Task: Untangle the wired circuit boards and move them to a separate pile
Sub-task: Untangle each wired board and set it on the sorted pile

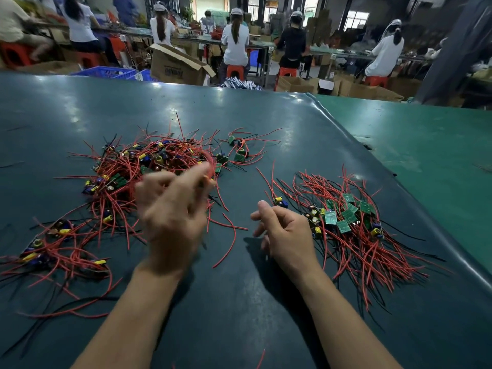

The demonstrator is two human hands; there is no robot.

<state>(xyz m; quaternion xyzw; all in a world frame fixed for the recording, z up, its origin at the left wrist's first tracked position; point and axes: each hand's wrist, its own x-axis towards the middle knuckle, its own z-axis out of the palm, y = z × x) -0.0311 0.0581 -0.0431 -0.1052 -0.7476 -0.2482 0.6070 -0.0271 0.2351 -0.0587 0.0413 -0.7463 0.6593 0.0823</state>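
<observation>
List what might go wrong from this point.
1. The left hand pinches red wires rising from the tangle; pulling may drag several snarled boards along.
2. Its motion blur suggests speed, so a wire could slip its grip.
3. The sorted pile lies beside the right hand; a dropped board's wires could re-tangle there.

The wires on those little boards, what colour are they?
Mostly red wires, with some black ones, clearest in the head view.
</observation>
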